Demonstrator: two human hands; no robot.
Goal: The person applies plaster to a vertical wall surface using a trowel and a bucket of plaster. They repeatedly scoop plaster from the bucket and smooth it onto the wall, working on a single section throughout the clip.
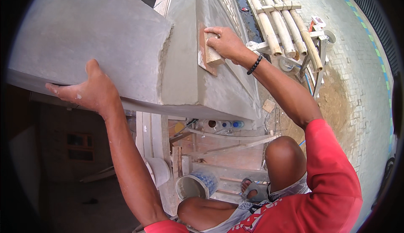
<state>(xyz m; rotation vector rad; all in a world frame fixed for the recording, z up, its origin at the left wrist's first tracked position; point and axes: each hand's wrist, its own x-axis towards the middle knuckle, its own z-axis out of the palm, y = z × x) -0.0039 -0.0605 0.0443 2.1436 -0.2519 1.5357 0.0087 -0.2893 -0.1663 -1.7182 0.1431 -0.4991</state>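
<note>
My right hand (227, 43) is closed round the pale wooden block handle of a plastering float (203, 48). The float's thin brown board lies against the side face of a grey cement-plastered ledge (181, 73), just past its corner. My left hand (94, 88) rests on the lower edge of the smooth grey plastered slab (88, 31), fingers stretched out along the edge and thumb up on its face; it holds no tool. A rough seam of plaster runs between the slab and the ledge. A dark beaded bracelet (255, 64) circles my right wrist.
Below me a blue-and-white bucket (198, 185) stands on wooden scaffold planks (235, 174). Bamboo poles (277, 27) lie on a timber trestle at the upper right, beside a paved lane (357, 107). Several bottles or cups (237, 124) sit beneath the ledge. A dark room opens at lower left.
</note>
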